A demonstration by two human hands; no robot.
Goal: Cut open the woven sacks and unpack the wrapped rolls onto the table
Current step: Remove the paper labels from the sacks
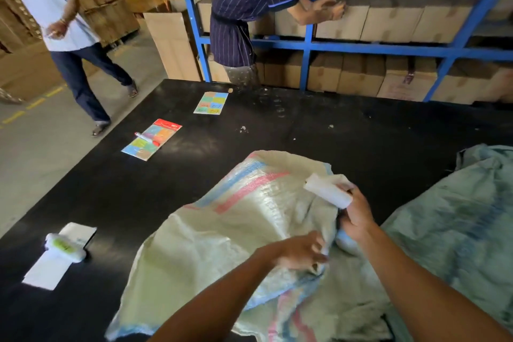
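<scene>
A pale woven sack with blue and pink stripes lies crumpled on the black table. My left hand grips the sack's cloth near its opening. My right hand holds a white wrapped roll just above the sack. Another pale roll end shows in the opening under my right hand. A second, greenish sack lies at the right. One wrapped roll with a green label rests on white paper at the left.
Two sheets of coloured sticky notes lie on the table, a marker pen on the nearer one. White paper is at the left edge. Blue shelving with cardboard boxes stands behind. Two people are nearby.
</scene>
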